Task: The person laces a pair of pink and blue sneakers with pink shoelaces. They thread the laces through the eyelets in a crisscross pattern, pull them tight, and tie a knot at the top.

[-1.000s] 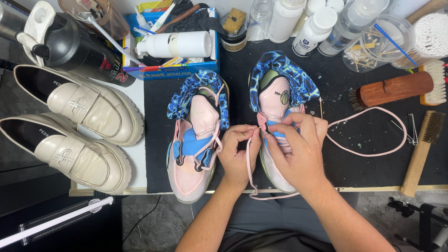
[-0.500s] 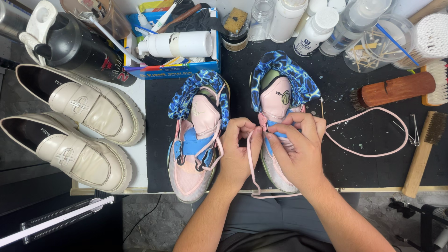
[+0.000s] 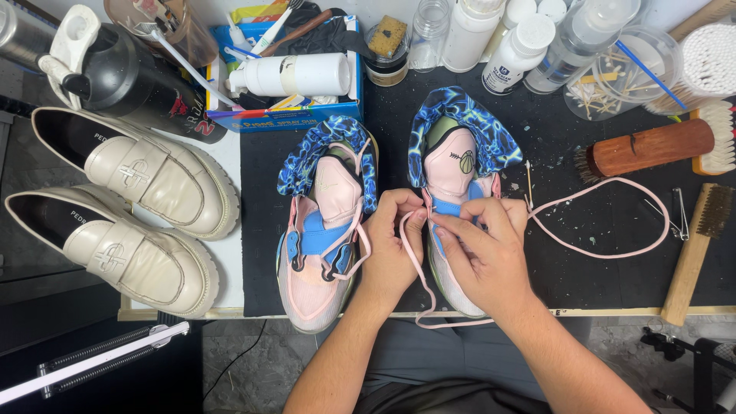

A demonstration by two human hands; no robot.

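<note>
Your left hand (image 3: 395, 245) and right hand (image 3: 483, 249) have closed in, both pinching the pink lace (image 3: 606, 249) tighter against the right sneaker (image 3: 452, 165), so threading continues.

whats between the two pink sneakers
In the head view, the left hand fills the gap between the left sneaker and right sneaker, pinching a pink lace.

Your hands crowd the right sneaker (image 3: 460, 184); the left sneaker (image 3: 326, 222) sits just beside, w/ barely a gap btwn them. Back edge is walled by bottles (image 3: 521, 46) & a blue box (image 3: 295, 100). Right side: loose pink lace (image 3: 606, 253) loops across the black mat (image 3: 583, 284), w/ brushes (image 3: 652, 146) beyond. Left: cream loafers (image 3: 138, 207) block.
</note>
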